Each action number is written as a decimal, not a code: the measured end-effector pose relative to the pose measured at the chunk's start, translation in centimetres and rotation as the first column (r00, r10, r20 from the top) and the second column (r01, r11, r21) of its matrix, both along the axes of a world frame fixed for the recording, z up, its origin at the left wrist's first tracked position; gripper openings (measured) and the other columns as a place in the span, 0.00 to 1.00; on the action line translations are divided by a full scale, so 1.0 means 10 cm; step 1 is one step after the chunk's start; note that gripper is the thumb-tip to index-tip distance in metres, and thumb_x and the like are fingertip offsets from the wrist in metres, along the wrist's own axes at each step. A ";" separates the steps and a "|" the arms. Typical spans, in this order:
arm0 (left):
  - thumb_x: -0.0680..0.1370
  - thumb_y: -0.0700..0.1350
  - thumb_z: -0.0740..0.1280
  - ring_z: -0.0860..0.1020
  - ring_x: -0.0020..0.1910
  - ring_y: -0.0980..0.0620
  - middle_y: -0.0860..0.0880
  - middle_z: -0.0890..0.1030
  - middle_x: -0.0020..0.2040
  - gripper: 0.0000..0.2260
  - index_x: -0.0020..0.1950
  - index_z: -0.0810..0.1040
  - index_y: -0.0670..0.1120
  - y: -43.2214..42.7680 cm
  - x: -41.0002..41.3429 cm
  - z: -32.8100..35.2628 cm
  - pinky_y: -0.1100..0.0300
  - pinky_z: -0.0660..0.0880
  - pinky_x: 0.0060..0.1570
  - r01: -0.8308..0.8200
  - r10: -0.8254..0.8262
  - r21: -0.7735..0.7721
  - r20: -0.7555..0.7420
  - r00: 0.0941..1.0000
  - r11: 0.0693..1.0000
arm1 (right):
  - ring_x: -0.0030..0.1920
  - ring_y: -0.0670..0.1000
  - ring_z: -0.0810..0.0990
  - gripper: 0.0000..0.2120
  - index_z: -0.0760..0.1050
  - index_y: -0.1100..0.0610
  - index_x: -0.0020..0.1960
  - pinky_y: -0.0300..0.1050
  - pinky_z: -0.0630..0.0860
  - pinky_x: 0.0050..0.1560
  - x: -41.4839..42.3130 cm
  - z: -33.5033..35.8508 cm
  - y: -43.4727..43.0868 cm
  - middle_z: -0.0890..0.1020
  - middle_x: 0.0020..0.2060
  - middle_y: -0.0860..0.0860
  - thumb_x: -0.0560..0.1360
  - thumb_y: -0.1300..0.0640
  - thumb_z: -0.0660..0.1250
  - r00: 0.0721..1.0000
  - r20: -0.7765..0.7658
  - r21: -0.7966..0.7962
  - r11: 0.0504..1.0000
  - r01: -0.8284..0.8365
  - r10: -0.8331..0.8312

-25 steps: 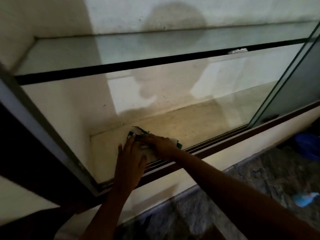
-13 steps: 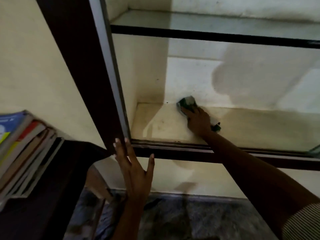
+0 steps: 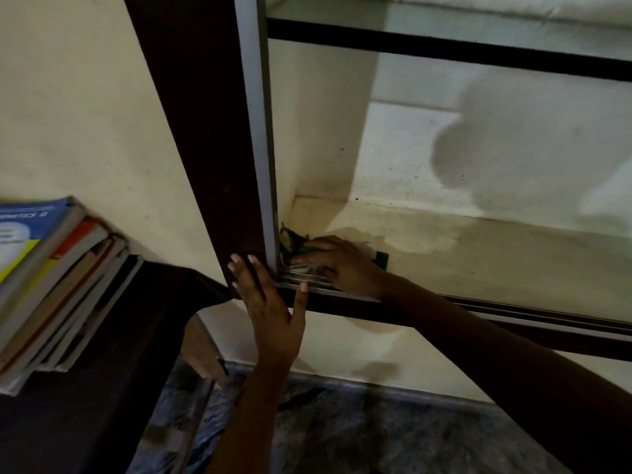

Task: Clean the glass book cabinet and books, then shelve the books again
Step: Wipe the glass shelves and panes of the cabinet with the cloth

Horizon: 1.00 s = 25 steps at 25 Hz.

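The left hand (image 3: pixel 270 302) lies flat against the foot of the cabinet's dark wooden post (image 3: pixel 212 131). Its fingers are straight and spread, and its thumb reaches onto the metal sliding track (image 3: pixel 513 313) that runs off to the right of the post. It holds nothing.

Just right of the post, inside the cabinet, the right hand (image 3: pixel 342 265) presses a green and white cloth (image 3: pixel 292 239) down into the corner of the bottom shelf (image 3: pixel 478 261). Its fingers are stretched out over the cloth and point towards the post; the thumb is hidden. The cloth is bunched up against the grey metal strip (image 3: pixel 254 131) on the post's inner edge, and a green corner of it shows behind the wrist.

Higher up, to the right of the post, a glass shelf (image 3: pixel 444 49) with a dark front edge crosses the cabinet.

To the left of the post, well apart from it, a stack of books (image 3: pixel 51 275) lies on a dark counter (image 3: pixel 85 422), a blue cover on top. Below the post is a dark mottled floor (image 3: pixel 342 439).
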<state>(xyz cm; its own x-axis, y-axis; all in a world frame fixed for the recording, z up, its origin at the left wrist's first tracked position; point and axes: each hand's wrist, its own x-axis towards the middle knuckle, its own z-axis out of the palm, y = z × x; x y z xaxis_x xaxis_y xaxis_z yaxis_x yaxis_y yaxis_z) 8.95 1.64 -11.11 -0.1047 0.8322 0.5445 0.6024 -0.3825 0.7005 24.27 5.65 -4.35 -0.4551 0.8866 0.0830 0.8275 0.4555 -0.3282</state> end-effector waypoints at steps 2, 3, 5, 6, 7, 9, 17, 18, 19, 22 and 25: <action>0.80 0.61 0.52 0.38 0.76 0.48 0.50 0.37 0.77 0.33 0.77 0.39 0.50 -0.02 -0.02 0.00 0.39 0.49 0.72 0.012 -0.012 0.009 -0.013 1.000 1.000 | 0.66 0.58 0.68 0.20 0.72 0.54 0.67 0.52 0.64 0.64 0.00 0.06 -0.07 0.72 0.67 0.55 0.76 0.64 0.61 0.998 0.005 -0.022 0.997 -0.069 0.070; 0.80 0.61 0.53 0.38 0.76 0.47 0.52 0.35 0.77 0.33 0.77 0.38 0.51 -0.03 -0.03 0.00 0.39 0.49 0.72 0.020 -0.020 0.020 -0.022 1.000 1.000 | 0.65 0.58 0.69 0.20 0.72 0.55 0.67 0.50 0.64 0.64 0.02 0.10 -0.08 0.73 0.66 0.55 0.76 0.66 0.61 0.996 0.013 -0.040 0.995 -0.088 0.088; 0.79 0.61 0.53 0.39 0.76 0.46 0.53 0.34 0.76 0.34 0.77 0.38 0.51 -0.04 -0.06 0.00 0.40 0.49 0.73 0.032 -0.030 0.044 -0.045 0.999 0.999 | 0.64 0.57 0.71 0.21 0.72 0.55 0.66 0.48 0.64 0.65 0.11 0.16 -0.15 0.74 0.66 0.54 0.75 0.68 0.60 0.996 0.021 -0.056 0.995 -0.082 0.083; 0.79 0.61 0.54 0.39 0.76 0.46 0.53 0.34 0.76 0.35 0.77 0.38 0.51 -0.05 -0.07 0.01 0.41 0.49 0.73 0.038 -0.036 0.045 -0.049 0.998 0.998 | 0.64 0.56 0.71 0.21 0.72 0.54 0.67 0.50 0.64 0.65 0.19 0.19 -0.21 0.74 0.66 0.53 0.76 0.68 0.60 0.998 0.021 -0.069 0.996 -0.051 0.053; 0.79 0.62 0.54 0.40 0.76 0.45 0.52 0.36 0.76 0.35 0.77 0.39 0.50 -0.07 -0.08 0.03 0.41 0.49 0.73 0.042 -0.040 0.035 -0.047 0.998 0.998 | 0.65 0.55 0.70 0.21 0.71 0.53 0.67 0.52 0.64 0.65 0.26 0.23 -0.29 0.73 0.66 0.52 0.77 0.68 0.59 1.000 0.022 -0.089 0.996 -0.014 0.016; 0.79 0.61 0.55 0.42 0.76 0.44 0.48 0.41 0.77 0.34 0.78 0.44 0.48 -0.16 -0.07 0.09 0.41 0.48 0.73 0.048 -0.048 0.014 -0.043 0.998 0.999 | 0.66 0.55 0.69 0.19 0.71 0.53 0.67 0.46 0.61 0.66 0.42 0.30 -0.44 0.72 0.67 0.51 0.78 0.66 0.57 0.998 0.056 -0.122 0.991 0.045 -0.038; 0.80 0.62 0.46 0.48 0.76 0.47 0.47 0.57 0.76 0.28 0.76 0.58 0.48 -0.10 0.35 0.19 0.47 0.39 0.73 0.312 -0.258 -0.014 -0.597 0.760 0.950 | 0.63 0.57 0.69 0.31 0.69 0.52 0.68 0.45 0.64 0.59 0.93 0.34 -0.98 0.71 0.68 0.53 0.71 0.76 0.56 0.954 0.119 -0.137 0.947 0.291 -0.275; 0.80 0.63 0.44 0.50 0.76 0.48 0.47 0.61 0.75 0.28 0.74 0.61 0.49 -0.05 0.33 0.16 0.47 0.39 0.73 0.318 -0.265 -0.035 -0.644 0.717 0.948 | 0.63 0.57 0.69 0.32 0.68 0.51 0.69 0.47 0.65 0.59 1.01 0.34 -1.05 0.71 0.68 0.53 0.71 0.75 0.56 0.943 0.116 -0.130 0.936 0.327 -0.313; 0.80 0.64 0.44 0.52 0.75 0.48 0.47 0.63 0.75 0.29 0.74 0.63 0.49 -0.01 0.31 0.14 0.48 0.39 0.73 0.327 -0.273 -0.046 -0.666 0.694 0.944 | 0.63 0.57 0.69 0.31 0.67 0.50 0.70 0.47 0.65 0.59 1.08 0.36 -1.12 0.70 0.68 0.52 0.72 0.74 0.56 0.930 0.139 -0.122 0.926 0.358 -0.341; 0.79 0.65 0.46 0.56 0.74 0.47 0.47 0.65 0.74 0.28 0.73 0.63 0.50 0.00 0.29 0.12 0.47 0.41 0.72 0.360 -0.276 -0.015 -0.670 0.688 0.933 | 0.63 0.57 0.68 0.30 0.61 0.45 0.72 0.50 0.67 0.60 1.22 0.39 -1.39 0.66 0.71 0.51 0.75 0.68 0.57 0.830 0.236 -0.046 0.847 0.529 -0.506; 0.78 0.65 0.50 0.58 0.74 0.44 0.46 0.65 0.74 0.29 0.73 0.65 0.49 0.03 0.30 0.09 0.43 0.45 0.71 0.384 -0.253 0.059 -0.659 0.708 0.922 | 0.62 0.60 0.68 0.27 0.62 0.46 0.72 0.53 0.68 0.59 1.09 0.23 -1.63 0.66 0.71 0.53 0.76 0.64 0.53 0.537 0.147 0.132 0.555 0.821 -0.830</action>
<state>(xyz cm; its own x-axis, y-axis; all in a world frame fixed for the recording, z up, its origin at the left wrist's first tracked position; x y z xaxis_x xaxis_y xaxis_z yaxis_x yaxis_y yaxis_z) 11.95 1.97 -10.21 0.5680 0.6327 0.5264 0.6949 -0.7113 0.1053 35.18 -10.64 -2.05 0.4679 0.8740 0.1316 0.8816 -0.4509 -0.1396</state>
